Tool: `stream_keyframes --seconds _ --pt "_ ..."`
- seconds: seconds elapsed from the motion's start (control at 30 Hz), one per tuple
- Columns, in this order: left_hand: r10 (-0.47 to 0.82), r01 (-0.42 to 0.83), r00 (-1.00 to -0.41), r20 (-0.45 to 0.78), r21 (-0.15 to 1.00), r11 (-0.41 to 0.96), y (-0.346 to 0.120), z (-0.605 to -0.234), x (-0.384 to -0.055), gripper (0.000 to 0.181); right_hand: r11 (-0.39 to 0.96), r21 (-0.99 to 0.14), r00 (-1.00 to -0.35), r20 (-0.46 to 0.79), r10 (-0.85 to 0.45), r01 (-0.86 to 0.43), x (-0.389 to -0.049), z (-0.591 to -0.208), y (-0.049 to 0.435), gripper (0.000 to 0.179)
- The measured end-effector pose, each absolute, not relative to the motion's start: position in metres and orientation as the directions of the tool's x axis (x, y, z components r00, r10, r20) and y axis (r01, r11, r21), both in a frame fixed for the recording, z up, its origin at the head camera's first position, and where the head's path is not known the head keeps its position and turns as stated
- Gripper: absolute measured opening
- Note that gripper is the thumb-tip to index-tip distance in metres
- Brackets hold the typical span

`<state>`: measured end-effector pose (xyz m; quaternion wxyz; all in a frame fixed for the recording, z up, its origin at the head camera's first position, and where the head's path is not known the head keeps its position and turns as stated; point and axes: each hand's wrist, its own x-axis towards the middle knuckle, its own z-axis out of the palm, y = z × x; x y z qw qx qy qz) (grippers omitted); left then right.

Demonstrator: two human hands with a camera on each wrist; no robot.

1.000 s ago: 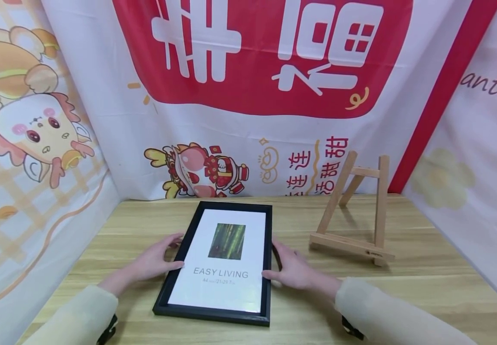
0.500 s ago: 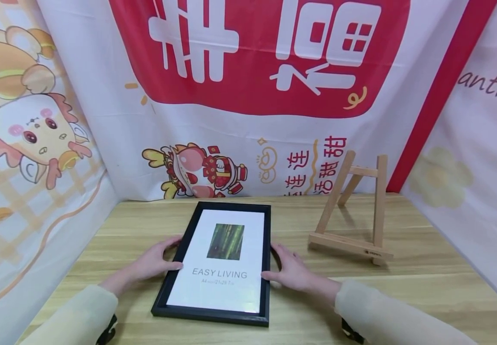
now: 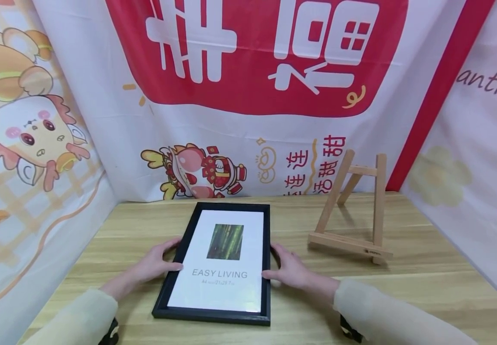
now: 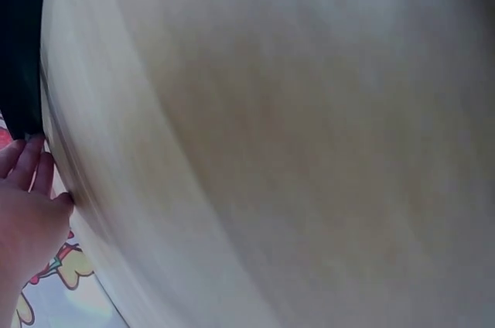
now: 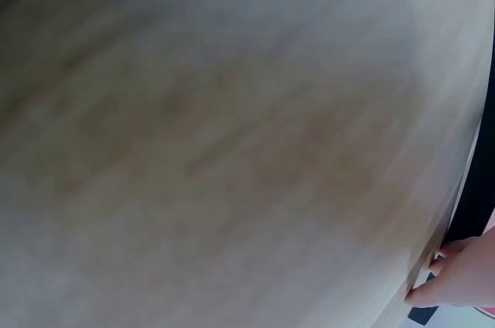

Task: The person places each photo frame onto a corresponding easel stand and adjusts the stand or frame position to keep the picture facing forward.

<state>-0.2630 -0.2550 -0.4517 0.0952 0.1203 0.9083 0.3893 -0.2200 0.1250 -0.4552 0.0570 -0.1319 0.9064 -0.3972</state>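
At the far left hangs a cloth wall [image 3: 72,201] with a cartoon animal [image 3: 35,129] on it, drawn sideways. Next comes a pale sleeve [image 3: 80,316], with a bit of something black [image 3: 109,333] under its cuff. Out of it comes the left hand [image 3: 155,263], which holds the left side of a black picture frame [image 3: 211,315]. The thumb rests on top of the edge and the fingers go along the outside. The frame lies flat on the wooden table [image 3: 123,230], between the two hands and left of the little easel. Inside the frame is a white sheet [image 3: 214,297] with a small green picture [image 3: 225,242] and the words "EASY LIVING". Behind it hangs the back cloth [image 3: 166,124], with a big red shape and a round cartoon figure [image 3: 201,172] low down. The right hand [image 3: 289,268] holds the right side of the frame, with its thumb at the edge too, and a second pale sleeve [image 3: 382,306] covers that arm. Farther right, near the back, the wooden easel [image 3: 347,243] stands up on the table, apart from the frame and both hands. A red stripe [image 3: 438,98] runs down behind it, and a white cloth [image 3: 485,191] with a pale flower hangs at the far right.
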Motion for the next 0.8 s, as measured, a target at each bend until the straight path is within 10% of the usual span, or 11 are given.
stream_keyframes --seconds 0.57,0.8 --pt "0.237 0.048 -0.969 -0.063 0.898 0.438 -0.239 -0.445 -0.251 0.083 0.069 -0.993 -0.913 0.061 -0.404 -0.097 -0.229 -0.445 0.132 0.085" --pt "0.260 0.077 -0.965 -0.014 0.939 0.336 -0.233 -0.432 -0.245 0.086 0.111 -0.988 -0.945 0.067 -0.321 -0.108 -0.233 -0.419 0.141 0.088"
